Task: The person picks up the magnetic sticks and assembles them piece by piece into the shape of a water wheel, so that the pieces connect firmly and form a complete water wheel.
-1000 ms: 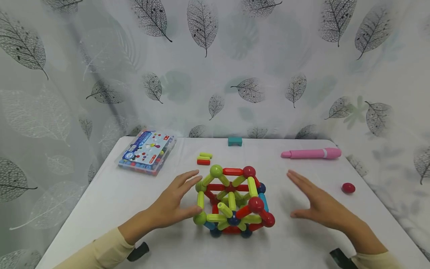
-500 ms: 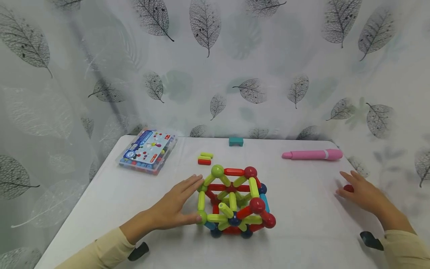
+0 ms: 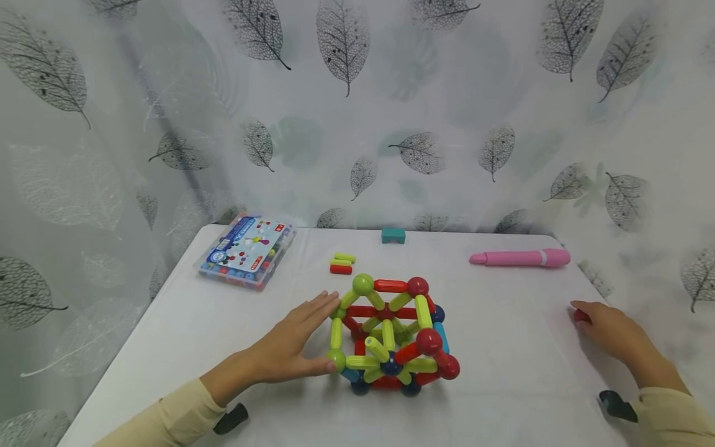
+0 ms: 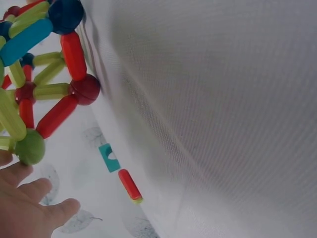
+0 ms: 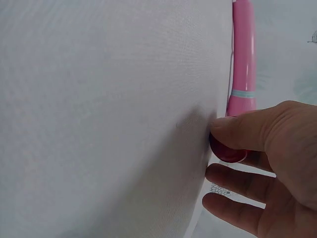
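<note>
A ball-and-stick frame (image 3: 429, 341) of green, red and blue balls and rods stands on the white-covered table. Along its left side lies my left hand (image 3: 290, 344), fingers extended; the thumb is at the lower left green ball (image 3: 336, 360). In the left wrist view, fingertips reach a green ball (image 4: 30, 148) at the frame's corner. Far to the right, my right hand (image 3: 617, 335) pinches a dark red ball (image 5: 229, 148) between thumb and index finger, low over the cloth. Its other fingers are spread, and the hand partly hides the ball.
Loose green and red rods (image 3: 341, 269) lie behind the frame, with a teal block (image 3: 393, 236) further back. A clear parts case (image 3: 246, 251) sits at the back left. A pink pen-like stick (image 3: 519, 257) lies at the back right. A leaf-patterned curtain (image 3: 313, 167) hangs behind.
My right hand has swung right from beside the frame to the red ball and closed thumb and finger on it. My left hand has stayed at the frame's left side.
</note>
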`<state>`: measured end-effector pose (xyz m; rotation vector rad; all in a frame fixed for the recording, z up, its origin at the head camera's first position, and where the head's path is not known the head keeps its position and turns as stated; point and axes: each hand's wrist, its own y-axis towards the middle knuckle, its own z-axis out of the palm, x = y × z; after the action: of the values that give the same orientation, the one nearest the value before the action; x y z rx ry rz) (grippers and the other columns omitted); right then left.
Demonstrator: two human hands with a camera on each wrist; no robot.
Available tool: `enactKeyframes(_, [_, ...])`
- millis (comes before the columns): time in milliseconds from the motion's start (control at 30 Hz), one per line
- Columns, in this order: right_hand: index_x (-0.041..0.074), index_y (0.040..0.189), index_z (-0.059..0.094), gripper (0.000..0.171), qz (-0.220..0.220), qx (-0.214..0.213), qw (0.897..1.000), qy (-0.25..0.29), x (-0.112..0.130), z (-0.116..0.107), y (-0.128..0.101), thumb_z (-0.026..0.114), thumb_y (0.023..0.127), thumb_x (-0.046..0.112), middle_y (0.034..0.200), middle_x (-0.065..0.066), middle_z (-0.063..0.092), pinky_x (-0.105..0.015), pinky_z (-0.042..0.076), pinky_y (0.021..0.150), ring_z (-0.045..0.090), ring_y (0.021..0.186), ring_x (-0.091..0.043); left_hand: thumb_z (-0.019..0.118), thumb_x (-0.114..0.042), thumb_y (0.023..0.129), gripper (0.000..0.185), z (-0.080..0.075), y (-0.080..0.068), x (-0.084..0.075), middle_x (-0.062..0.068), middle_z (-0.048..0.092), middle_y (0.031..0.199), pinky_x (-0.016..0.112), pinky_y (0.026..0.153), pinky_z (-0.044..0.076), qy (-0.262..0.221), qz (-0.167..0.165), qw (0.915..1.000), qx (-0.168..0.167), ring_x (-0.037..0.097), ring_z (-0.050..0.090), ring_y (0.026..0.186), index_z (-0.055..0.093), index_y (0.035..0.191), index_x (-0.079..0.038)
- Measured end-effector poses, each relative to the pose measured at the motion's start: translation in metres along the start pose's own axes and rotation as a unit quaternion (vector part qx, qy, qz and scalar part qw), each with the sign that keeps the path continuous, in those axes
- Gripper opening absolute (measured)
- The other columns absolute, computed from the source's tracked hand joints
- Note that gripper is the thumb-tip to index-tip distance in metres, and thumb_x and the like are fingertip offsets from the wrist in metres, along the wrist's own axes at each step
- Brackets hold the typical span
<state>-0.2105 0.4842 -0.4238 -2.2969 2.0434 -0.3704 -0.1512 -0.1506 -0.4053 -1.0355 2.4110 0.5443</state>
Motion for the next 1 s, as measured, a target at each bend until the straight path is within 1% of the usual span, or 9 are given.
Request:
enactKeyframes(167, [-0.016,0.133,0.048,0.057,0.015,-0.002,1.0,0.007,0.0008,0.0003,-0.0028,0.073,0.089,0.01,0.112,-0.037,0.059,-0.07,0.048,0.089,0.057,0.1,-0.052,0.068,-0.062,0.088,0.094,0.0001,0.0004,-0.0004,-0.008,0.021,0.169,0.06,0.117,0.032,-0.002,0.0,1.0,0.001,0.025,0.019,0.156,0.022,0.164,-0.029])
enactKeyframes(333, [-0.018,0.131,0.051,0.056,0.028,0.007,1.0,0.004,0.0031,-0.001,-0.0041,0.073,0.089,0.012,0.116,-0.039,0.059,-0.071,0.047,0.09,0.056,0.104,-0.055,0.068,-0.061,0.089,0.094,0.0001,0.0008,-0.0009,-0.008,0.022,0.169,0.06,0.116,0.033,-0.005,0.0,1.0,0.002,0.025,0.019,0.156,0.023,0.164,-0.028])
enactKeyframes(467, [-0.018,0.129,0.053,0.054,0.028,0.008,1.0,0.001,0.0023,-0.0006,-0.004,0.072,0.09,0.013,0.117,-0.04,0.059,-0.071,0.046,0.09,0.055,0.106,-0.057,0.068,-0.061,0.089,0.094,-0.0002,0.0009,-0.0011,-0.008,0.022,0.169,0.06,0.117,0.032,-0.005,-0.002,1.0,0.004,0.026,0.019,0.156,0.023,0.164,-0.028])
enactKeyframes(633, [-0.019,0.131,0.049,0.057,0.025,-0.007,1.0,0.009,0.0031,-0.0006,-0.0069,0.071,0.091,0.015,0.119,-0.042,0.057,-0.072,0.045,0.091,0.055,0.107,-0.059,0.068,-0.062,0.089,0.094,0.0,0.0,-0.0006,-0.007,0.022,0.169,0.06,0.117,0.032,-0.005,-0.005,1.0,0.006,0.025,0.019,0.157,0.023,0.164,-0.028])
enactKeyframes(800, [-0.018,0.129,0.051,0.056,0.018,-0.016,1.0,0.015,0.0049,0.0011,-0.0083,0.072,0.092,0.018,0.118,-0.04,0.059,-0.072,0.045,0.09,0.055,0.108,-0.059,0.067,-0.062,0.089,0.094,0.0002,-0.0003,0.0002,-0.007,0.021,0.169,0.06,0.118,0.03,-0.005,-0.004,1.0,0.007,0.025,0.018,0.157,0.022,0.164,-0.028])
enactKeyframes(867, [-0.017,0.13,0.052,0.056,0.019,-0.017,1.0,0.008,0.0058,0.0024,-0.0081,0.071,0.092,0.019,0.125,-0.041,0.054,-0.074,0.042,0.093,0.05,0.115,-0.061,0.067,-0.062,0.089,0.094,0.0002,-0.0003,0.0005,-0.007,0.021,0.169,0.06,0.118,0.03,-0.005,-0.003,1.0,0.008,0.025,0.018,0.157,0.022,0.164,-0.028])
enactKeyframes(1000, [-0.014,0.13,0.055,0.053,0.012,-0.033,0.999,-0.019,0.008,0.0058,-0.0078,0.072,0.092,0.019,0.137,-0.045,0.041,-0.08,0.034,0.096,0.033,0.128,-0.068,0.068,-0.061,0.089,0.094,-0.0001,-0.0005,0.0006,-0.008,0.021,0.169,0.06,0.118,0.03,-0.008,-0.003,0.9999,0.009,0.025,0.018,0.157,0.022,0.164,-0.028])
